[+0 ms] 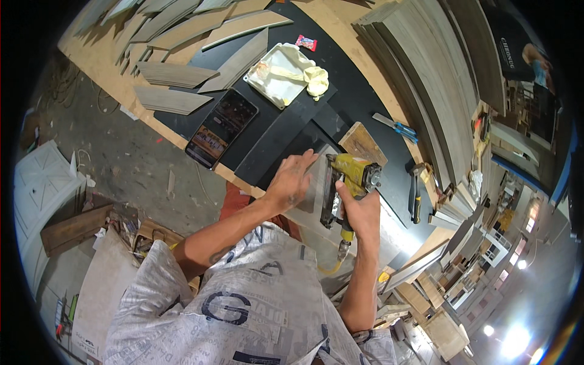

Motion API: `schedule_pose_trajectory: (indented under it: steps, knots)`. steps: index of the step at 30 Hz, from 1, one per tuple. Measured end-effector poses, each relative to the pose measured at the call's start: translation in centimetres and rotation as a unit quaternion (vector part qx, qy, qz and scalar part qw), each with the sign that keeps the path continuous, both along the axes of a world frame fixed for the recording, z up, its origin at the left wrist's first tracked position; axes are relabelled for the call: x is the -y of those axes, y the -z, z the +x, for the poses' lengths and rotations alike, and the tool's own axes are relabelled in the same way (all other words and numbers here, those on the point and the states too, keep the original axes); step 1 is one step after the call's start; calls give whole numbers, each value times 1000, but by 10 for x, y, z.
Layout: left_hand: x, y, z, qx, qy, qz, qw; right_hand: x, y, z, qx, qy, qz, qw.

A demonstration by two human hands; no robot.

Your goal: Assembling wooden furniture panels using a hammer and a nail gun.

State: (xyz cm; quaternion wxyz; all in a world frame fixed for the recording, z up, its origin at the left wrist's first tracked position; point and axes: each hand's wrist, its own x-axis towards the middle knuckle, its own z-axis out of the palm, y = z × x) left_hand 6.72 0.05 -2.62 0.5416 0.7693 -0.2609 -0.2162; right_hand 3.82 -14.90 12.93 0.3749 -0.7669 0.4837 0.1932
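Note:
My right hand [363, 214] is wrapped round the grip of a yellow and black air nail gun [355, 168], whose hose fitting hangs below the grip. The gun's nose end rests close to a grey wood-grain board [311, 198] at the near edge of the bench. On that board's left part lies my left hand [289, 184], its fingers stretched forward and holding nothing. Just beyond the gun sits a rough wooden block [363, 143]. Dark flat panels [280, 139] lie in front of my left hand. The gun's tip against the board cannot be made out.
A phone [222, 129] lies at the bench's left edge, beside angled-cut boards [176, 74]. Further back is a white tray [277, 91] with crumpled yellowish material. To the right are a blue-handled cutter [398, 128], a black and yellow-handled tool [416, 198] and tall stacked planks [420, 73].

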Motion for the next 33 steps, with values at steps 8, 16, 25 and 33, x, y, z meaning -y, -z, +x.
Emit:
schedule_pose_trajectory:
  steps: [8, 16, 25, 33]
  knots:
    - [-1, 2, 0, 15, -8, -27, 1000, 8, 5, -5, 29, -49, -43, 997]
    - [-2, 0, 0, 12, -12, -25, 1000, 13, 3, -4, 55, 20, 2, 998]
    - [-6, -12, -1, -12, -10, 24, 1000, 11, 0, -3, 51, 23, -11, 998]
    - [-57, -27, -34, 9, 12, 126, 992, -2, 1, -30, 47, -103, -62, 992]
